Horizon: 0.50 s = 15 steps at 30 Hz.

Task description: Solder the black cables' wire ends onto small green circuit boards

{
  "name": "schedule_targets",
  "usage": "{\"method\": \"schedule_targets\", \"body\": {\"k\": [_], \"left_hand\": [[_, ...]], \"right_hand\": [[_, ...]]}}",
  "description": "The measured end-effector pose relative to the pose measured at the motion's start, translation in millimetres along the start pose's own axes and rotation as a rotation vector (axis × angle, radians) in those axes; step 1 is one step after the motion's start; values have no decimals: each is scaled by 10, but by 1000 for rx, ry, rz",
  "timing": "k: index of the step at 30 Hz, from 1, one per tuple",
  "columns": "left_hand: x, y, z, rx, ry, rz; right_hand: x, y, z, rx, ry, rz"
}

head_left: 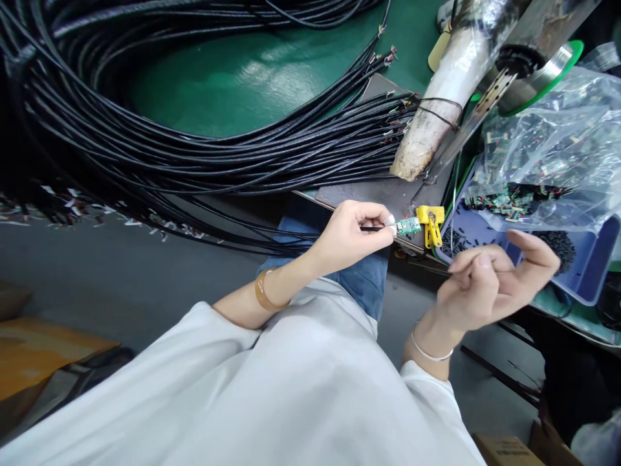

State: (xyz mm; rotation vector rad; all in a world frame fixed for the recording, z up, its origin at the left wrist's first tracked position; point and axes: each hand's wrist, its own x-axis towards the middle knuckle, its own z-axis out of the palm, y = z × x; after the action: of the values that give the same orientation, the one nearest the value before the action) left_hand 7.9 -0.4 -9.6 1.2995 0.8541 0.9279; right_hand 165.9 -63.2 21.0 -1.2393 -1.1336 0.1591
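Note:
My left hand (pixel 353 232) is closed in a pinch on the end of a black cable (pixel 371 228), thumb and forefinger tips together. Directly beyond those fingertips is a small green circuit board (pixel 408 225), whose far end meets a yellow clip (pixel 431 223) at the bench edge. Whether the cable's wires touch the board is too small to tell. My right hand (pixel 485 278) is raised right of the clip, in front of a purple tray (pixel 589 278). Its thumb presses against a bent finger while another finger sticks out; anything pinched there is hidden.
Bundled black cables (pixel 218 162) with stripped ends run across the green bench (pixel 272 77). A wrapped white tube (pixel 436 110) and a perforated metal rod (pixel 490 94) slant down near the clip. A plastic bag of circuit boards (pixel 553 142) lies over the tray, which holds small black pieces (pixel 557 249).

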Motion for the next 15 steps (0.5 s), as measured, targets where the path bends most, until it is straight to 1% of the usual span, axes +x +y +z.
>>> {"method": "schedule_targets", "body": {"k": [1,3,5,7,9,11,15], "left_hand": [[20,5,-6,10,0,0],[63,25,-13,26,6,7],[106,51,-12,37,17,20],[145,72,-4,38,27,32],[177,88,6,33,39,44],[197,99,16,27,62,58],[197,112,23,36,112,94]], "right_hand": [[-3,-5,-4,-11,-16,25],[-26,-7,0,-128,-75,63],[-51,11,18,-241,-138,39],[-59,49,46,-301,-225,-24],[-46,91,75,-300,-311,-71],[-18,119,101,-283,-357,-89],[38,104,138,-261,-361,-102]]}}
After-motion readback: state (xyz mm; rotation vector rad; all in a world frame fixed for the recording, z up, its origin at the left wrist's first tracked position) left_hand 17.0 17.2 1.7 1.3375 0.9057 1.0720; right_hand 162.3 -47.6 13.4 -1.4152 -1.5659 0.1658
